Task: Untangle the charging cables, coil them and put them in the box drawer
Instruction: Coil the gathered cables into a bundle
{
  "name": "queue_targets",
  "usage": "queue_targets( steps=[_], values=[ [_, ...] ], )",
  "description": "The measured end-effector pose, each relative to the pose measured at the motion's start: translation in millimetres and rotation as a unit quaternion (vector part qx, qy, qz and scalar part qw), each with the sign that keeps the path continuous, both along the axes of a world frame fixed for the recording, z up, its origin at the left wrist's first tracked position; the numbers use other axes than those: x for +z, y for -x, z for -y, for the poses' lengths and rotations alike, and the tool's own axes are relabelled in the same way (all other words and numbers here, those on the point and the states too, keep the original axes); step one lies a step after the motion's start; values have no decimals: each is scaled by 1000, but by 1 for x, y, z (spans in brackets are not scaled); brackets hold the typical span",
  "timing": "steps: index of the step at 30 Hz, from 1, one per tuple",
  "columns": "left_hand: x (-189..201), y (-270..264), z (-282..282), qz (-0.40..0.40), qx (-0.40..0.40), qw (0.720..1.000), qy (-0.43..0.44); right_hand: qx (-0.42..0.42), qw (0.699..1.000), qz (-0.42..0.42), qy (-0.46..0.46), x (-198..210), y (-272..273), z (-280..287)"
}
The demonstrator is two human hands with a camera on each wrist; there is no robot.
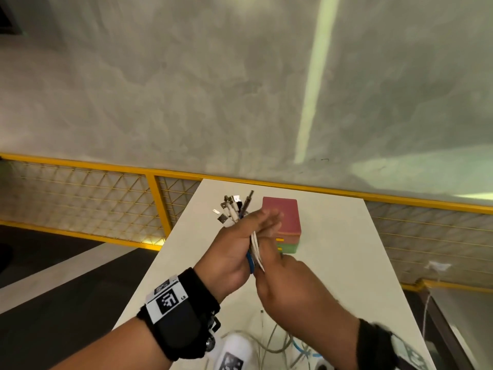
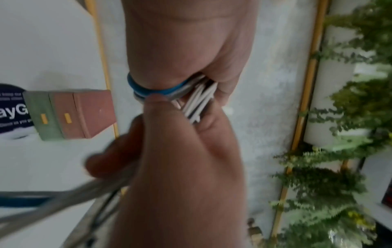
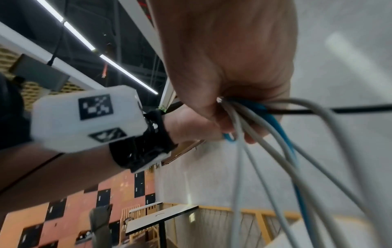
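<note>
A bundle of charging cables (image 1: 254,245), white, grey, blue and black, is held upright above the white table (image 1: 346,249). My left hand (image 1: 248,231) grips the bundle near its top, and several metal plugs (image 1: 231,208) fan out above that hand. Just below, my right hand (image 1: 277,276) grips the same bundle. The right wrist view shows the cables (image 3: 250,120) leaving that fist (image 3: 229,94) and hanging loose. The left wrist view shows blue and white strands (image 2: 161,90) pressed between fingers. The box with drawers (image 1: 282,217), pink over green, stands behind the hands.
Loose cable lengths (image 1: 277,343) trail onto the near part of the table. A yellow mesh railing (image 1: 149,193) runs behind the table's far edge, with a grey wall beyond. The table's left edge drops to a dark floor (image 1: 53,263).
</note>
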State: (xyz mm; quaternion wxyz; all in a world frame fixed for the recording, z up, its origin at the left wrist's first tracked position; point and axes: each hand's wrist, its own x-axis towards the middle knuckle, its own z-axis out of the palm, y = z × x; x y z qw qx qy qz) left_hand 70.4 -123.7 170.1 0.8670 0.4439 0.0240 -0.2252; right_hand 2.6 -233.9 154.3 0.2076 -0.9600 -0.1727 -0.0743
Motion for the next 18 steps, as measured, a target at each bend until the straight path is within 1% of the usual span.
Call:
queue_targets(
  steps=[1,2,3,4,5,6,7,9,11,12,14,16,18],
  values=[
    [2,-2,-2,-1,5,1000,24,0,999,-11,-51,-1,2,-3],
    [5,-4,-4,2,8,999,45,2,991,-42,-131,-1,3,-5],
    [8,-6,-6,9,10,998,62,-5,970,-85,-229,0,3,-7],
    [11,-8,-8,18,15,997,75,-18,939,-127,-319,-1,2,-6],
    [15,-9,-10,26,20,996,88,-26,906,-164,-389,-2,-1,-5],
    [18,-9,-12,34,22,994,100,-22,880,-206,-427,-4,-2,-2],
    [22,-9,-15,43,21,993,109,-3,864,-251,-436,-4,-3,2],
    [30,-7,-19,52,12,992,111,45,854,-338,-394,-9,-4,10],
    [34,-4,-23,60,-30,992,105,58,859,-383,-335,-16,-7,19],
    [34,-1,-24,68,-75,989,110,56,866,-386,-313,-18,-10,23],
    [27,10,-28,71,-186,973,114,56,896,-367,-246,-20,-19,32],
    [15,22,-32,59,-293,952,64,72,919,-349,-168,-19,-28,39],
    [7,32,-38,56,-371,927,-22,101,940,-313,-87,-15,-37,44]
  ],
)
